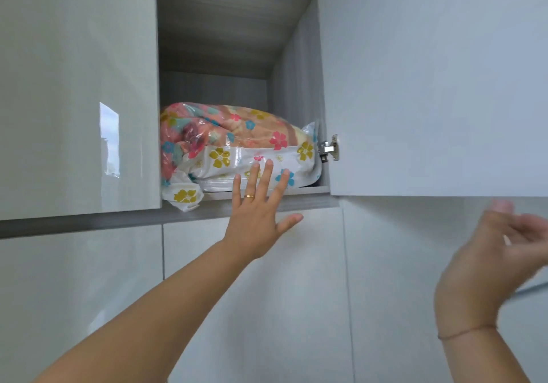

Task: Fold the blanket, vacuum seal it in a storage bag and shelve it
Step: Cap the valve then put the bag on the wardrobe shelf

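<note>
- Glossy pale-grey cupboard fronts (74,86) are being viewed from below, and they are filling the whole wall.
- One upper compartment (225,41) is being shown open, with its door (430,71) being carried out to the right on a metal hinge (329,148).
- The storage bag (237,157), clear plastic printed with flowers, is being borne by the shelf (296,197) of that compartment. It is taking up most of the width, and one corner is being let hang over the front edge at the left.
- The folded blanket (237,127), pink and orange, is being held inside the bag.
- The left hand (255,216) is being raised flat, fingers straight and spread, with nothing being gripped. Its fingertips are being seen against the bag's lower front, but contact cannot be told.
- A gold ring (249,196) is being worn on that hand.
- The right hand (492,258) is being shown blurred just below the door's lower edge. Its fingers are loosely relaxed and nothing is being grasped.
- A thin bracelet (462,332) is being worn on its wrist.
</note>
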